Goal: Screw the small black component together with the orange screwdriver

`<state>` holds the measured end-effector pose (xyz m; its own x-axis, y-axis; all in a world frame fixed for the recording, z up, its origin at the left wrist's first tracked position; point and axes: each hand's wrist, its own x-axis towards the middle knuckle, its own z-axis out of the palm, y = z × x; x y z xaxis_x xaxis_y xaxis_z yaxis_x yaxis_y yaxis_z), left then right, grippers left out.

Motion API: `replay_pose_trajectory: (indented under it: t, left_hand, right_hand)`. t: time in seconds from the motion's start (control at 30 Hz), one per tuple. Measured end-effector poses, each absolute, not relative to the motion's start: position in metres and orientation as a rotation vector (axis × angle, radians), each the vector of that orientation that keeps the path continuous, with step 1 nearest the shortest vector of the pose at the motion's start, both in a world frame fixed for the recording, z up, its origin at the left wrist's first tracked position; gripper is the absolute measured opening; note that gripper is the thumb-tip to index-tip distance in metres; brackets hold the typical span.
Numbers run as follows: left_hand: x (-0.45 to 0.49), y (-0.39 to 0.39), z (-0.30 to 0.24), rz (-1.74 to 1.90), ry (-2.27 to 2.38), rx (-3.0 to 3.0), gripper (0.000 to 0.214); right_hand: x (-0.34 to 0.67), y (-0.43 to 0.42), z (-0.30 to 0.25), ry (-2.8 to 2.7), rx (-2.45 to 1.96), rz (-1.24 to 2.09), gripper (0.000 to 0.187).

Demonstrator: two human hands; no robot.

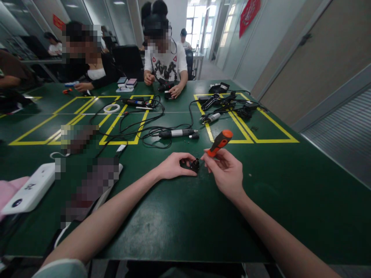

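Note:
My left hand (174,166) is closed around a small black part (193,165) that rests on the green table (179,220). My right hand (227,172) grips an orange-and-black screwdriver (219,142), handle tilted up and to the right, its tip pointing down at the black part. The two hands almost touch over the part. The screwdriver's tip is hidden between the fingers.
A black and silver rotary tool (177,133) with tangled black cables lies just beyond my hands. More tools (223,104) sit inside yellow taped squares. A white device (30,189) lies at the left. Two people sit across the table working with their own hands.

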<state>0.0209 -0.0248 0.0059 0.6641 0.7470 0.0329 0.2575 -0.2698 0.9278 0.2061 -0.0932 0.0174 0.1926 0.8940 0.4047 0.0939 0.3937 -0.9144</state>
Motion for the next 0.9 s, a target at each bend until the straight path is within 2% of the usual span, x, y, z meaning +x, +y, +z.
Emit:
replay_pose_trajectory:
  t: [0.23, 0.5, 0.7, 0.9]
  left_hand:
    - [0.0202, -0.0244, 0.0062, 0.576, 0.807, 1.84, 0.042]
    - [0.02, -0.0233, 0.0053, 0.588, 0.791, 1.844, 0.044]
    - [0.0203, -0.0241, 0.0073, 0.573, 0.804, 1.856, 0.037]
    - [0.0206, -0.0246, 0.0067, 0.572, 0.822, 1.859, 0.042]
  right_hand:
    - [0.2065, -0.0944, 0.0189, -1.238, -1.052, 0.662, 0.025]
    - [0.2053, -0.0951, 0.0249, -1.341, -0.999, 0.677, 0.006]
    - [0.2028, -0.0937, 0.0223, -1.245, -0.957, 0.819, 0.017]
    - [0.2038, -0.0938, 0.0199, -1.188, -1.02, 0.82, 0.026]
